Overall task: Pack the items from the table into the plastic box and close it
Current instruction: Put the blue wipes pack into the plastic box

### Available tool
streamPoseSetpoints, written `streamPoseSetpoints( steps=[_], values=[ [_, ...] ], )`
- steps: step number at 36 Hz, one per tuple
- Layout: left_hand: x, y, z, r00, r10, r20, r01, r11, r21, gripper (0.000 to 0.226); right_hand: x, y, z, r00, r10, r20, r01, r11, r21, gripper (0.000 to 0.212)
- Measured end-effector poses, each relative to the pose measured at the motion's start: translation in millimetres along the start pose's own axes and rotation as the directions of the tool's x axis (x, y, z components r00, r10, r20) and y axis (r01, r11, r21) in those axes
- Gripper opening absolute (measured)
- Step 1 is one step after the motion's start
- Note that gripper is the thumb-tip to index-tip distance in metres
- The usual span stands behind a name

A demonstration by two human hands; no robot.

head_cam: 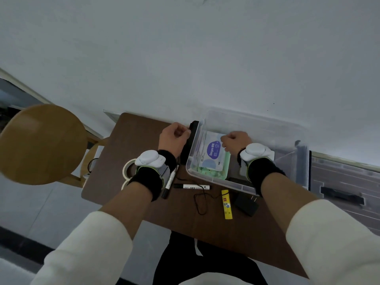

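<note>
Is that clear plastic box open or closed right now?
Open. The plastic box has no lid on top, and the right hand reaches inside onto the wipes pack.

Dark wood table in my view: clear box far right; tape rolls left; 2 markers, glue stick, blk adapter w/ cord near front.

Setting: plain indoor room, home or small office; cannot tell which. Evidence: small dark wood table pushed against a bare white wall; round wooden stool beside it; pale tiled floor. Desk oddments on the table: markers, glue stick, tape rolls, black power adapter.
</note>
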State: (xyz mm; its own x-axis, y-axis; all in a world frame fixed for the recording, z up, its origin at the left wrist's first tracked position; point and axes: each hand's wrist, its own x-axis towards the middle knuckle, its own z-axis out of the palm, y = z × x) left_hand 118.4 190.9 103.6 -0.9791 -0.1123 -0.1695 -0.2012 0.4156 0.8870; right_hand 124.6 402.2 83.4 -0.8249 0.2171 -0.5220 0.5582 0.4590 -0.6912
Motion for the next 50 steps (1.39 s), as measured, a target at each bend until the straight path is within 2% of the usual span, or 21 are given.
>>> streamPoseSetpoints(
  steps=[8, 16, 25, 31, 43, 50],
  values=[
    [-7.9, -3.9, -10.6, 0.999, 0.012, -0.035, -0.011, 1.000, 0.030, 0.006, -15.1, -33.4, -10.2, 0.995, -0.091, -0.044, 0.090, 0.996, -0.022, 0.018],
    [-17.5, -4.8, -31.1, 0.997, 0.034, -0.063, -0.036, 0.999, -0.022, 0.008, -26.0, -58.1, -6.0, 0.985, -0.167, -0.038, 0.165, 0.985, -0.043, 0.021],
    [-29.5, -11.7, -53.9, 0.993, 0.014, -0.119, -0.028, 0.993, -0.114, 0.006, -40.1, -91.4, 19.5, 0.964, -0.266, 0.004, 0.266, 0.964, -0.009, 0.019],
    [-33.3, -23.9, -73.2, 0.988, -0.018, -0.152, 0.002, 0.994, -0.107, 0.008, -49.9, -107.7, 43.6, 0.948, -0.311, 0.066, 0.312, 0.950, -0.017, 0.020],
    [-40.8, -51.6, -99.7, 0.981, -0.035, -0.193, 0.028, 0.999, -0.038, 0.007, -60.3, -120.9, 101.9, 0.952, -0.277, 0.133, 0.281, 0.960, -0.013, 0.020],
    [-36.7, -67.9, -104.1, 0.988, -0.044, -0.150, 0.046, 0.999, 0.011, 0.008, -69.3, -112.0, 127.8, 0.962, -0.226, 0.154, 0.233, 0.972, -0.027, 0.019]
  ],
)
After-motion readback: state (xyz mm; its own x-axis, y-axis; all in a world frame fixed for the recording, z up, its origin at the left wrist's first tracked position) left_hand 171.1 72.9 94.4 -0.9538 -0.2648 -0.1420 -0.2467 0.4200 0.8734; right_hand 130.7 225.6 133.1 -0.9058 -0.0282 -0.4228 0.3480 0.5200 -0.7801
